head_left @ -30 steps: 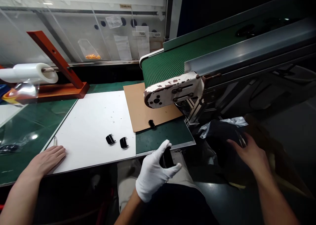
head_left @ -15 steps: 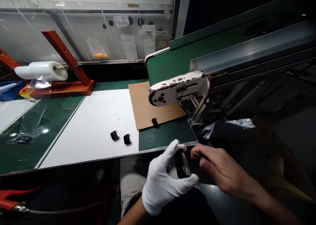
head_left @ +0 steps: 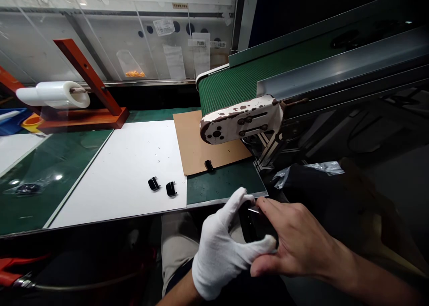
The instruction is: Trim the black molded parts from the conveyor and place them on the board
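The white-gloved left hand (head_left: 219,252) grasps a glossy black part (head_left: 256,225) between thumb and fingers, just above the person's lap, in front of the bench edge. The bare right hand (head_left: 298,241) curves over it, its fingertips (head_left: 264,203) beside a thin metal pin (head_left: 254,210), though whether they pinch that pin I cannot tell. Beyond, two black clips (head_left: 162,186) lie on a white board (head_left: 114,176), and a third black clip (head_left: 209,165) sits at the edge of a brown cardboard sheet (head_left: 204,145) beneath a green conveyor (head_left: 228,89).
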### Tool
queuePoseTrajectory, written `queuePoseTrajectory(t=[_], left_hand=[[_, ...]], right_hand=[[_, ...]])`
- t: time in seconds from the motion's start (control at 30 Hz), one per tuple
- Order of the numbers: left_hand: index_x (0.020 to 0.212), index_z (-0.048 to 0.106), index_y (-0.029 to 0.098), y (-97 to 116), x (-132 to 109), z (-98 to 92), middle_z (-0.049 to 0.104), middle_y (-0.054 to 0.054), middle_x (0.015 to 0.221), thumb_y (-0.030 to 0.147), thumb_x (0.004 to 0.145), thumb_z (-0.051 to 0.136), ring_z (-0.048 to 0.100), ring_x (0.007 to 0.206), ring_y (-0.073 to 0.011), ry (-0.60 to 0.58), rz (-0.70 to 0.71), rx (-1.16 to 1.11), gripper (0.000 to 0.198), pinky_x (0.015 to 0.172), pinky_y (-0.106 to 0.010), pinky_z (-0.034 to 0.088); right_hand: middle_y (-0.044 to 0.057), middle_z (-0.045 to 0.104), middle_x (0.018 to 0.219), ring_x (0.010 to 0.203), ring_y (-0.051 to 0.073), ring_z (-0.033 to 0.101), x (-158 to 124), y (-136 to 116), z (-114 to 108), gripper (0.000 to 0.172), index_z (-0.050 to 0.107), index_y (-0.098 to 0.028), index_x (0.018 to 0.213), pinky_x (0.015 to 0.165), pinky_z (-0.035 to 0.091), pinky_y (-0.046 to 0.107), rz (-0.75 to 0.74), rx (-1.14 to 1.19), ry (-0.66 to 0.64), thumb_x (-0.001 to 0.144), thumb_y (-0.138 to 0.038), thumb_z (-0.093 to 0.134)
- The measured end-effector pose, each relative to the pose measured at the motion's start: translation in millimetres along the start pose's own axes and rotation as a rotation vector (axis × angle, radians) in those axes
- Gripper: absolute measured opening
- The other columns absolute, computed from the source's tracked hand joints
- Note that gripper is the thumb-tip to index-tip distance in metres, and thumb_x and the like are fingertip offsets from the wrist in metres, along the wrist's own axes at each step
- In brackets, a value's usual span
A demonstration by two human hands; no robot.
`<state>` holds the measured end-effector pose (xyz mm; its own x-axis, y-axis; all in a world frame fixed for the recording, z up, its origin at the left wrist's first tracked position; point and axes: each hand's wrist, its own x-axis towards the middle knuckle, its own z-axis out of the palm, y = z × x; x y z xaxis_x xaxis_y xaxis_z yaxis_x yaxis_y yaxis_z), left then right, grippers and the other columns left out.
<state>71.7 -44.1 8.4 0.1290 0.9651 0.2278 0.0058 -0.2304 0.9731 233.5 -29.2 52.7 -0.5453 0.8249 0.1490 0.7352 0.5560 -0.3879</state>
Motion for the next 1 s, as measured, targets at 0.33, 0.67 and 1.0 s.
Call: queuePoseTrajectory(t=[0.33, 0.67, 1.0], left_hand=[[0.135, 0.046, 0.022, 1.3, 0.7, -0.3, 0.067, -0.005, 0.116, 0.024, 0.065, 0.081, 0.065, 0.104, -0.0231, -0.010, -0.005, -0.054, 0.078, 0.096, -0.031, 0.054], [0.132, 0.049, 0.021, -1.6, 2.9, 2.0, 0.068, -0.005, 0.113, 0.027, 0.062, 0.083, 0.067, 0.099, -0.0225, 0.039, 0.000, 0.002, 0.078, 0.094, -0.031, 0.056], [0.127, 0.055, 0.017, 1.6, 6.8, 4.3, 0.068, -0.006, 0.113, 0.032, 0.062, 0.083, 0.066, 0.101, -0.0219, 0.075, -0.072, 0.039, 0.072, 0.094, -0.029, 0.055]], right_hand=[[0.012, 0.063, 0.069, 0.059, 0.023, 0.062, 2.1, -0.8, 4.8, 0.087, 0.059, -0.013, 0.083, 0.050, 0.042, 0.031, -0.021, -0.075, 0.041, 0.070, -0.087, 0.016], [0.012, 0.063, 0.065, 0.056, 0.025, 0.064, 2.3, 0.5, 8.9, 0.090, 0.063, -0.007, 0.087, 0.047, 0.040, 0.033, -0.091, -0.198, 0.133, 0.078, -0.081, 0.012], [0.010, 0.063, 0.064, 0.057, 0.021, 0.064, 2.4, 5.5, 17.4, 0.086, 0.063, -0.008, 0.087, 0.047, 0.038, 0.031, -0.139, -0.235, 0.234, 0.083, -0.075, 0.009]])
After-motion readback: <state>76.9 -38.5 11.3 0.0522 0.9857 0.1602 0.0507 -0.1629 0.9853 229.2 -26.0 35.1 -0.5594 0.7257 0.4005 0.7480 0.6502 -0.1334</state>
